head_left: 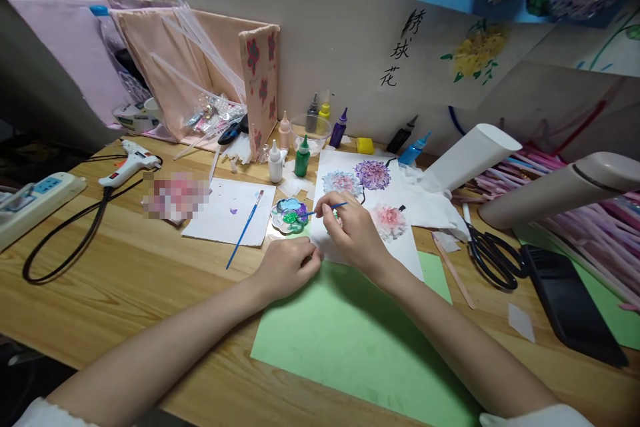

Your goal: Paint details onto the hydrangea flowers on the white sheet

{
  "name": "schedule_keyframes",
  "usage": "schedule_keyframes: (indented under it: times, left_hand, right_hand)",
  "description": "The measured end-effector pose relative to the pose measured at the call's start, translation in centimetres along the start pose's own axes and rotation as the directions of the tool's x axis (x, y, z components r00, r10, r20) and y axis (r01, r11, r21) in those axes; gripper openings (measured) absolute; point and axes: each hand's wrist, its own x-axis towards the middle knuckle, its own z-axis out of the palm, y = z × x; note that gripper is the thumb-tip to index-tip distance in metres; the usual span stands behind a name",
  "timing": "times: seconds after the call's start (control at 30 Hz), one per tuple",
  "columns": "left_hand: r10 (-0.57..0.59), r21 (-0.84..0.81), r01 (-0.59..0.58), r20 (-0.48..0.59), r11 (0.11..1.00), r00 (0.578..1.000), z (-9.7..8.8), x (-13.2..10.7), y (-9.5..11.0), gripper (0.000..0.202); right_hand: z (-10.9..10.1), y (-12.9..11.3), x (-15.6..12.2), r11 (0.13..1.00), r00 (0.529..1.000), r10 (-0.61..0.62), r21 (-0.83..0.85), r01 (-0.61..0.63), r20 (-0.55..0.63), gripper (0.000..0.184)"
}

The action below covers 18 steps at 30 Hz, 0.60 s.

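My right hand [353, 227] pinches a thin blue paintbrush [339, 205], its tip over the flower-shaped paint palette [275, 218]. Green, purple and light blue paint lie in the palette's wells. Below it, my left hand [289, 268] rests loosely fisted by the lower left edge of a white sheet [345, 255]. On that sheet are a purple textured flower [373, 175], a pale blue and pink one [340, 183] and a pink one [389, 221]. My right hand covers part of the sheet. A green sheet [350, 340] lies beneath.
Left of the palette, a second paintbrush [244, 230] lies across white paper [205, 220]. Behind stand paint bottles, including green [302, 159] and white [275, 163]. A glue gun [131, 163] and power strip [43, 203] sit left; scissors [495, 257], a phone [570, 303] and tissues [430, 203] right.
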Motion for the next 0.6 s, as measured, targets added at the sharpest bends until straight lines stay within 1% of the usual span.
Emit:
schedule_keyframes:
  times: [0.07,0.17,0.3,0.37,0.43,0.5,0.6]
  left_hand:
    - [0.000,0.001,0.000,0.001,1.000,1.000,0.0,0.0,0.0,0.032]
    - [-0.004,-0.013,0.004,0.007,1.000,1.000,-0.1,0.0,0.0,0.032]
    - [-0.017,-0.030,0.017,0.015,0.999,1.000,-0.2,0.1,0.0,0.034]
    - [-0.025,-0.029,0.025,0.017,0.999,1.000,-0.1,0.1,0.1,0.036]
    - [-0.032,-0.034,0.032,0.019,0.999,0.999,-0.1,0.1,0.1,0.037]
    - [-0.034,-0.045,0.035,0.019,0.998,0.999,0.0,0.0,0.1,0.037]
    - [-0.033,-0.050,0.034,0.017,0.998,0.999,0.0,0.1,0.1,0.036]
  right_hand:
    - [-0.3,0.0,0.0,1.000,1.000,-0.005,0.013,0.006,-0.022,0.019]
    - [-1.4,-0.2,0.2,1.000,0.997,-0.024,0.013,0.025,-0.076,0.021]
    - [-3.3,-0.1,0.1,0.999,0.990,-0.037,-0.044,0.032,-0.136,0.022]
    - [-3.9,0.1,-0.1,0.994,0.988,-0.075,-0.089,0.064,-0.133,0.021]
    - [-4.2,0.2,-0.3,0.984,0.985,-0.134,-0.131,0.119,-0.107,0.020]
    - [-4.1,0.4,-0.5,0.972,0.981,-0.180,-0.166,0.166,-0.074,0.018]
    - [-3.8,0.7,-0.7,0.961,0.978,-0.206,-0.198,0.194,-0.042,0.018]
